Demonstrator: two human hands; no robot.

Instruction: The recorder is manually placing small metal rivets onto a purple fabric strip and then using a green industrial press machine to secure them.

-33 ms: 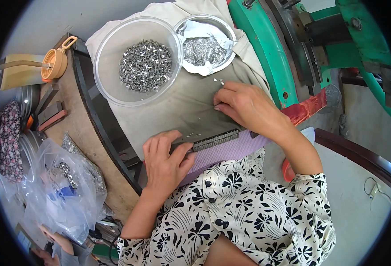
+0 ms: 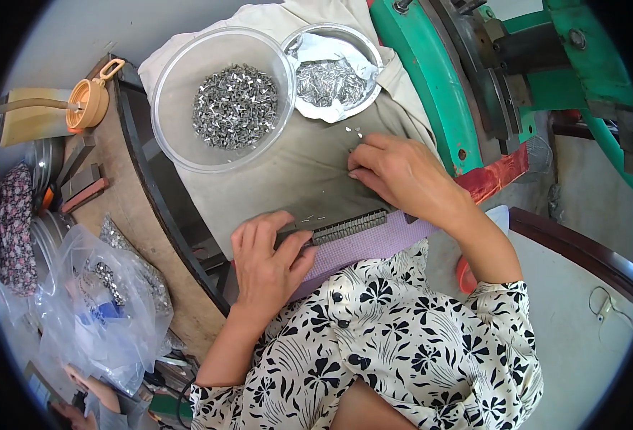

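My left hand [image 2: 268, 259] grips the left end of a dark slotted metal bar [image 2: 352, 225], thumb and fingers on either side. The bar lies along a purple textured mat [image 2: 359, 247] close to my body; small metal pieces fill its row of slots. Over the grey-beige cloth, my right hand [image 2: 400, 170] hovers or rests with fingers curled together; whatever its fingertips pinch is too small to make out. Just beyond those fingertips lie a few shiny metal bits [image 2: 354, 132]. Several thin metal pins [image 2: 313, 218] lie on the cloth beside the bar.
A clear plastic tub [image 2: 223, 159] of small metal parts and a round metal dish [image 2: 374, 97] of thin pins, lined with white paper, stand at the back. A green machine frame [image 2: 420, 79] rises at right. Plastic bags [image 2: 94, 315] sit left; another person's hand [image 2: 80, 376] shows lower left.
My right hand has shifted very slightly to the right over the cloth. My left hand and the slotted metal bar stay in place.
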